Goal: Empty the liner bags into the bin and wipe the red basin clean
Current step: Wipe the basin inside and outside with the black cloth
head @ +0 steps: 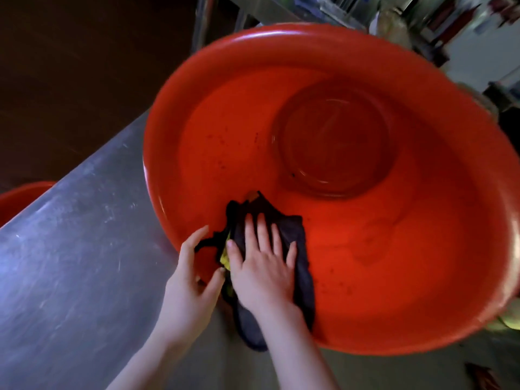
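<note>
A large red basin (394, 235) fills most of the view, tilted toward me on a steel table (70, 249). Dark specks dot its inner wall. A dark cloth (295, 249) with a yellow patch lies over the basin's near-left rim and inner wall. My right hand (261, 268) lies flat on the cloth with straight, spread fingers, pressing it against the inside wall. My left hand (191, 282) grips the basin's near rim from outside, thumb at the edge beside the cloth.
A second red basin (19, 198) peeks out beyond the table's left edge. Metal shelving and blurred clutter (394, 18) stand behind the large basin. Dark floor lies at the upper left. The steel tabletop stretches to the left of the hands.
</note>
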